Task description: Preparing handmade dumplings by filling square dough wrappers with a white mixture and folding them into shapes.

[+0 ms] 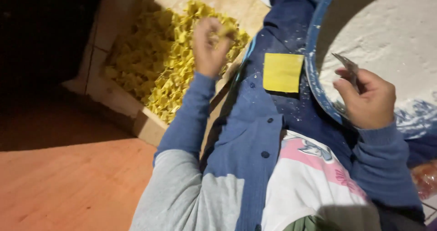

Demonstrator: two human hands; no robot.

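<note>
Pasta pieces (170,60), yellow and folded into small bow shapes, are being kept in a heap inside a shallow wooden tray (116,94) that is lying at the upper left, beside an orange-brown wooden floor (68,181). One folded yellow piece (226,31) is being pinched between the fingertips of the left hand (208,47), which is being held up over the right part of the heap with the fingers curled in tightly around it; the piece is being carried just above the pile rather than resting on it. The left arm is being covered by a blue cardigan sleeve (189,117). A flat yellow square of dough (282,72) is lying on the blue cloth of the person's lap (273,108), which is being dusted with white specks of flour, between the tray and a large round blue-rimmed basin (314,72). The basin is being filled by a pale floury surface (387,35). The right hand (366,99) is being held at the near rim of that basin, with the thumb and fingers closed on a thin grey metal blade (346,66) whose tip is pointing up and to the left over the flour; how much of the blade is hidden inside the fist cannot be told. A white and pink printed garment (309,176) is being worn under the open cardigan, and a grey one is showing at the bottom left of the body.
</note>
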